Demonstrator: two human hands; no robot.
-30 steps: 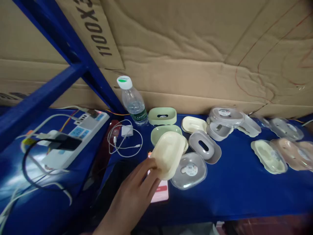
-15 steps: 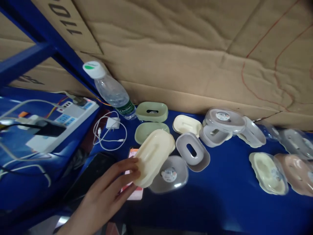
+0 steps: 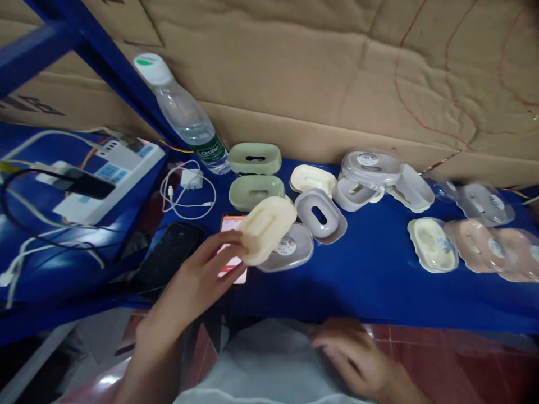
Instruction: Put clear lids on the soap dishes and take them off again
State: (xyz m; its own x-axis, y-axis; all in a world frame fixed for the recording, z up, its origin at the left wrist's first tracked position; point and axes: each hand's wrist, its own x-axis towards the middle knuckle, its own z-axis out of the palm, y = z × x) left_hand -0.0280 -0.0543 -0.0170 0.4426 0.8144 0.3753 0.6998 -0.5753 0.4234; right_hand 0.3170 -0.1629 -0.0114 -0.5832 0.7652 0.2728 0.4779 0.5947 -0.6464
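Note:
My left hand (image 3: 210,266) is closed on the near end of a cream soap dish (image 3: 269,229), holding it tilted above the blue table. Partly behind it lie a clear-lidded grey soap dish (image 3: 295,255) with a label and a phone (image 3: 229,275) with a lit screen. Just beyond are two green soap dish parts (image 3: 255,158), a cream dish (image 3: 312,179) and a grey slotted tray (image 3: 318,216) in a grey base. Low in front of my body, my right hand (image 3: 357,356) hangs with loosely bent fingers apart and nothing visible in them; it is somewhat blurred.
A water bottle (image 3: 189,120) leans near the cardboard wall (image 3: 273,73). To the left are a charger (image 3: 191,178) with coiled cable, a power strip (image 3: 113,179) and a dark phone (image 3: 168,255). Lidded grey dishes (image 3: 373,168) and pink dishes (image 3: 475,244) lie rightward.
The view has shifted, so the table sits higher in the picture and my right hand and lap now show. My left hand still holds the cream soap dish.

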